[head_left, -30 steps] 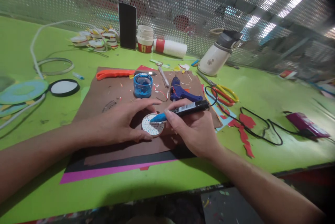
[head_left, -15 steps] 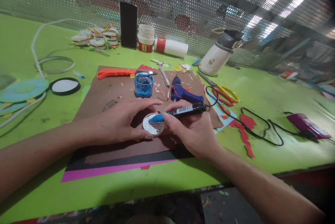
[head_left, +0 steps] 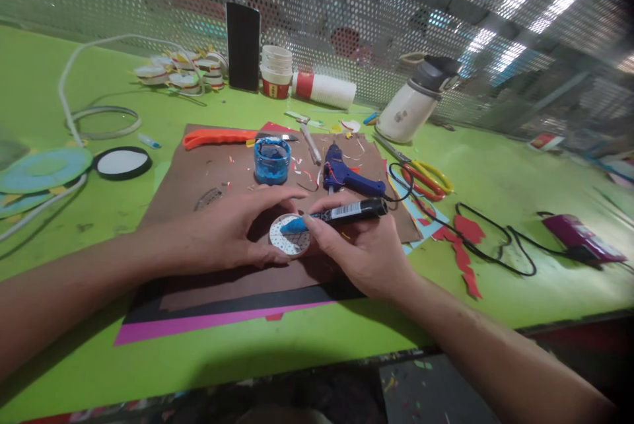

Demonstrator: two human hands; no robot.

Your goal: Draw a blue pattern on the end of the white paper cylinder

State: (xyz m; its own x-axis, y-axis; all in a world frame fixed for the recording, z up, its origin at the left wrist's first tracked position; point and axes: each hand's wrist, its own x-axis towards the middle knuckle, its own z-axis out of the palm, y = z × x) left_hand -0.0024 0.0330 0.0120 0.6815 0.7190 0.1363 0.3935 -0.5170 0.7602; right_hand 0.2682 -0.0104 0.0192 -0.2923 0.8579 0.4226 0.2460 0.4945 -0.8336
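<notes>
Low over the brown paper sheets, my left hand [head_left: 228, 229] grips a small round white disc [head_left: 286, 239] by its edge, thumb at the front and fingers behind. Blue dots and thin dark lines cover the disc's top. My right hand [head_left: 364, 249] is closed around a marker pen [head_left: 347, 211] with a black barrel and a blue front end. The pen slants down to the left, its tip at the disc's face; whether it touches, I cannot tell. Just beyond the hands stand a blue-stained jar [head_left: 272, 163] and a blue glue gun [head_left: 347, 173].
An orange-handled cutter [head_left: 220, 139] lies behind the jar. To the right are scissors [head_left: 426, 176], a black cord, red paper scraps [head_left: 465, 239] and a purple box [head_left: 584, 238]. Paper cups [head_left: 324, 89], a dark phone [head_left: 243, 47] and a white bottle [head_left: 409, 107] line the back.
The marker's rear end has dipped slightly and shifted a little left as my right hand moved. My left hand and the disc stay nearly in place.
</notes>
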